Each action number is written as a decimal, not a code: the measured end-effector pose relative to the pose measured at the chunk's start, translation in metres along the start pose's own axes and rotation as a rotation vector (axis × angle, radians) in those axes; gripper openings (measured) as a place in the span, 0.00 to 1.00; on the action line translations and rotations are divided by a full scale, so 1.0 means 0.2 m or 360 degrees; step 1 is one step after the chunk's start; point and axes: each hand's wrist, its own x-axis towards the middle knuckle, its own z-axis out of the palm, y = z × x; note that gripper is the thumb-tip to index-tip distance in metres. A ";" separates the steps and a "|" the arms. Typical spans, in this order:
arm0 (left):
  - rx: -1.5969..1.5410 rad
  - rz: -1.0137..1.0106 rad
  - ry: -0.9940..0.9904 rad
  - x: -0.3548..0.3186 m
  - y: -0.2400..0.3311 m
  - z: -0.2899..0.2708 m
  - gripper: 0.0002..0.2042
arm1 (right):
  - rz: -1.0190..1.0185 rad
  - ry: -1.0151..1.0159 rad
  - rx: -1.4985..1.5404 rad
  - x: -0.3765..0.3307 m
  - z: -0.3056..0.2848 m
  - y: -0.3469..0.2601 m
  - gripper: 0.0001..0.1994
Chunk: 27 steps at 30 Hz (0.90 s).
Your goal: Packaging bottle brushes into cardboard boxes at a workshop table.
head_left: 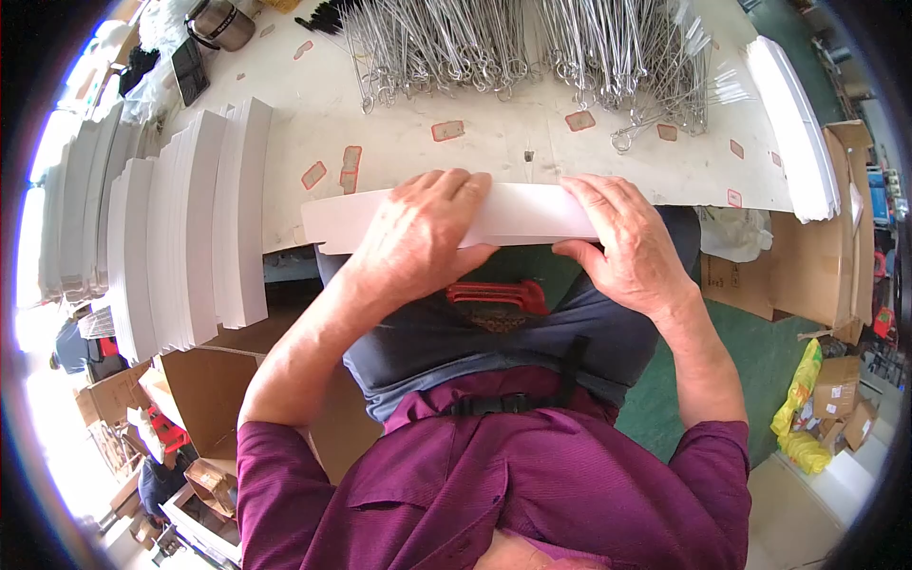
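Observation:
A long, narrow white box (532,213), perhaps of card, lies crosswise along the near edge of the table in front of me. My left hand (423,228) grips it left of its middle, fingers over the top and thumb on the near side. Near its right end, my right hand (627,237) holds it the same way, fingers on top and thumb below. The palms hide parts of the box. Beyond it lie two heaps of thin metal wire rods with looped ends, a left heap (442,47) and a right heap (617,57).
White card strips or flat boxes stand in stacks (185,228) at the left, with another white stack (793,133) at the far right. A metal mug (220,24) and a phone (190,71) sit at the back left. Open cartons (199,394) stand below on the left.

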 end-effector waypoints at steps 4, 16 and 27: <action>-0.0034 0.0057 -0.0071 -0.02 -0.02 -0.01 0.28 | 0.0012 -0.0089 -0.0098 0.02 0.00 -0.06 0.32; 0.0088 -0.0072 -0.0019 -0.02 -0.10 -0.08 0.31 | -0.0183 0.0007 -0.0207 0.12 0.07 0.04 0.31; 0.0133 -0.0097 0.0324 0.03 -0.22 0.08 0.28 | -0.0226 0.0205 -0.0130 0.24 0.21 0.14 0.26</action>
